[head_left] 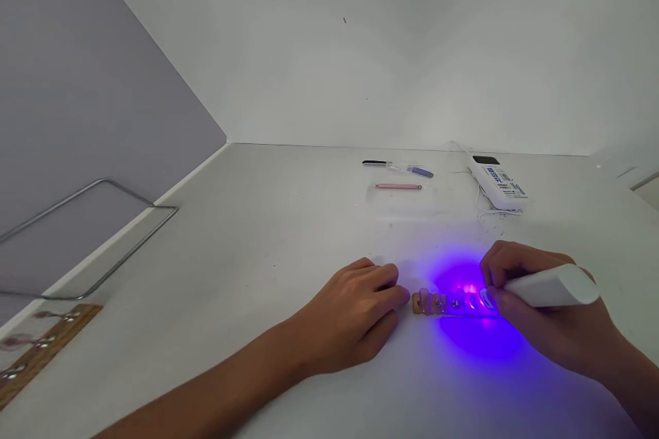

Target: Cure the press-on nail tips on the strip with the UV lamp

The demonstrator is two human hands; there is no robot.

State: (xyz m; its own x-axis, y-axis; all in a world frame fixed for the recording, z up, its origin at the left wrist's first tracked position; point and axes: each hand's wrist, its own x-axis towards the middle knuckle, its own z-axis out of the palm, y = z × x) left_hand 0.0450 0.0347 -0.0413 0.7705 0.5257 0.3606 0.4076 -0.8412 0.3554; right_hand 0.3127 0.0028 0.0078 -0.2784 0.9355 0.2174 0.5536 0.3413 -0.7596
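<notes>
A handheld nail lamp (550, 287), white and stubby, sits in my right hand (553, 315), whose fingers wrap around it. Violet light from its head falls on the right part of a short display strip (416, 304) and the table around it. Along the strip are several small studs and glossy pieces that look like false nails (424, 300); the glare and my right fingers hide its right end. My left hand (363, 309) rests on the table with fingers curled in. Its index fingertip is at the strip's left end, and I cannot tell whether it touches.
Behind the strip lie a pink pen-like tool (398, 186), a black-handled tool (375, 163) and a blue-ended tool (421, 171). A white device (498, 184) with a cable is at back right. A bent metal wire frame (136, 250) and a wooden rack (77, 322) occupy the left.
</notes>
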